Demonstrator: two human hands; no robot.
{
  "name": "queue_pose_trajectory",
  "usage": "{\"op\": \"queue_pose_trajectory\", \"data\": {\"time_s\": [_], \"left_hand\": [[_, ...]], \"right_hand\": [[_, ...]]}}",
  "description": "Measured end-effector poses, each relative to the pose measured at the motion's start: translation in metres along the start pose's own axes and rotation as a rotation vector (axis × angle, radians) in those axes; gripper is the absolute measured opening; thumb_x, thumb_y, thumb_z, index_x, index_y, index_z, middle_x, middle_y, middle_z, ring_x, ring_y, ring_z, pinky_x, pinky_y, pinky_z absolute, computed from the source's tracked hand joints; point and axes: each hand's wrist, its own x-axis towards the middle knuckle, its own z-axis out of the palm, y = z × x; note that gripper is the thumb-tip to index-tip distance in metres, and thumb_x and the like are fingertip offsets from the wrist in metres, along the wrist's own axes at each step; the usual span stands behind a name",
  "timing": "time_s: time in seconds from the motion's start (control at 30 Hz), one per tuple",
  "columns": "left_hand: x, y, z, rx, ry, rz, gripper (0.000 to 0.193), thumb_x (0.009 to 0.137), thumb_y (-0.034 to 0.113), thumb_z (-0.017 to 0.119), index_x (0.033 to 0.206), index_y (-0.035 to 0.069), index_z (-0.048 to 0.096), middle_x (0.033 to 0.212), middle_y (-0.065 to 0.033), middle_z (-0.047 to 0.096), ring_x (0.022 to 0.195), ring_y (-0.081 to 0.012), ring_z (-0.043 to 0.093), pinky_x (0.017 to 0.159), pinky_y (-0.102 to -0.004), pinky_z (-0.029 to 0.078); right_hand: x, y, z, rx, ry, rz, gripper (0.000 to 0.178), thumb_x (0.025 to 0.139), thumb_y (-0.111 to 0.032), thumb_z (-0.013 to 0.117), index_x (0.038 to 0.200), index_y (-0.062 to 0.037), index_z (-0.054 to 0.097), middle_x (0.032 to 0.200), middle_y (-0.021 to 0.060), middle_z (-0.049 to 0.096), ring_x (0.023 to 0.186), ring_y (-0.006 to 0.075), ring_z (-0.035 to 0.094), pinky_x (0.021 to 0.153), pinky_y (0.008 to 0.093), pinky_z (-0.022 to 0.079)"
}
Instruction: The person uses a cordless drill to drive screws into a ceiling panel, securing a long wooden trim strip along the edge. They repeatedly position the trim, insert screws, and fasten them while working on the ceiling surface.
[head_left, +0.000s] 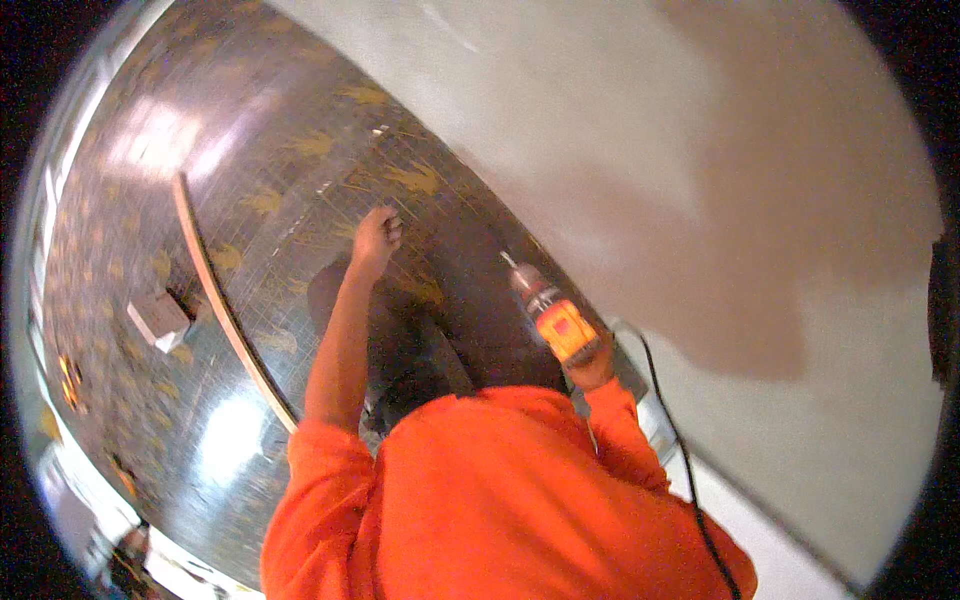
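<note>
My right hand (594, 362) grips an orange-and-black power drill (562, 326) low on the right, beside the pale wall. The drill's bit (508, 259) points up and to the left, touching nothing that I can see. My left hand (377, 238) is held out in front over the dark patterned floor (290, 190). Its fingers are curled closed; whatever they may hold is too small or hidden to make out.
A long thin wooden strip (222, 303) lies on the floor to my left. Beyond it sit a small white box (158, 318) and a yellow-and-black object (69, 382). A pale wall (650, 110) fills the right, and a black cable (682, 440) hangs by my right arm.
</note>
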Motion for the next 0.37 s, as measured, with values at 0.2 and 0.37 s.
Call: {"op": "queue_pose_trajectory", "data": {"time_s": [0.2, 0.37], "left_hand": [[-0.205, -0.094, 0.051, -0.326, 0.055, 0.066, 0.017, 0.096, 0.025, 0.060, 0.107, 0.013, 0.059, 0.089, 0.0030, 0.056, 0.074, -0.0123, 0.046, 0.069, -0.0290, 0.041], [-0.201, -0.125, 0.092, -0.769, -0.321, -0.111, 0.022, 0.098, 0.030, 0.058, 0.113, 0.014, 0.057, 0.091, 0.0039, 0.056, 0.075, -0.0135, 0.047, 0.070, -0.0294, 0.042]], "right_hand": [[-0.086, -0.005, -0.014, -0.149, 0.095, -0.423, 0.048, 0.071, -0.027, 0.077, 0.112, -0.0043, 0.065, 0.108, 0.0130, 0.068, 0.095, 0.0302, 0.067, 0.083, 0.0404, 0.054], [-0.104, 0.012, -0.035, -0.296, -0.062, -0.520, 0.063, 0.069, -0.036, 0.077, 0.125, -0.0106, 0.062, 0.114, 0.0130, 0.067, 0.096, 0.0272, 0.069, 0.084, 0.0360, 0.054]]}}
